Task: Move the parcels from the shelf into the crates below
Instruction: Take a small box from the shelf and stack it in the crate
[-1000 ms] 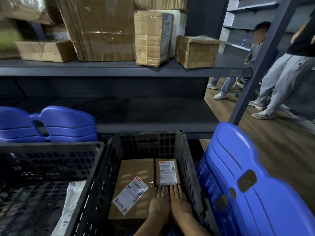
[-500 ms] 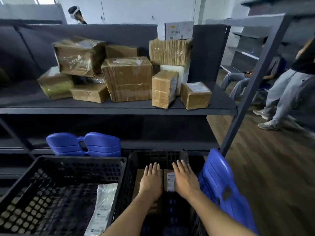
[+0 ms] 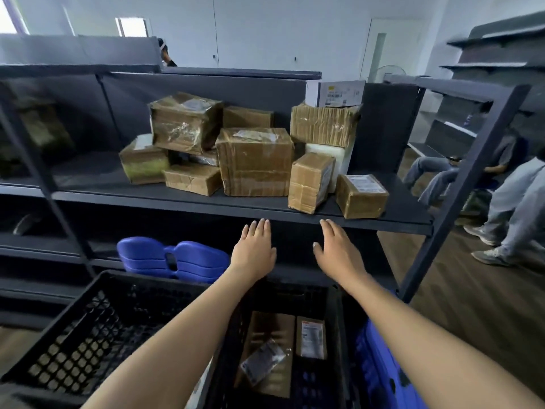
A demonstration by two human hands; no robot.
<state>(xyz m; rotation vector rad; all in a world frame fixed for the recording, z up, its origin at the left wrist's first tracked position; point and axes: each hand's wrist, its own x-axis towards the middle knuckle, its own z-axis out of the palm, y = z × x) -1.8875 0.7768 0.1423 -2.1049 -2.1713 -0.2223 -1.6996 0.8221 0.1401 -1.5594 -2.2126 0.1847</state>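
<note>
Several brown taped parcels sit on the dark shelf (image 3: 177, 197): a large box (image 3: 255, 160) in the middle, an upright narrow parcel (image 3: 309, 183) and a small labelled box (image 3: 361, 196) at the right end. My left hand (image 3: 255, 249) and my right hand (image 3: 336, 249) are raised, fingers straight, just below the shelf's front edge, holding nothing. Below them the right black crate (image 3: 339, 320) holds a flat brown parcel (image 3: 271, 329) and a small labelled parcel (image 3: 311, 338). The left black crate (image 3: 97, 326) stands beside it.
Blue plastic lids lie on the lower shelf (image 3: 174, 258) and lean at the right crate's side (image 3: 380, 364). A slanted shelf post (image 3: 460, 184) stands to the right. People sit and stand on the wooden floor beyond it (image 3: 513, 202).
Both hands left the parcels in the right crate and rose toward the shelf edge, spreading apart. The view tilted up from the crate to the shelf.
</note>
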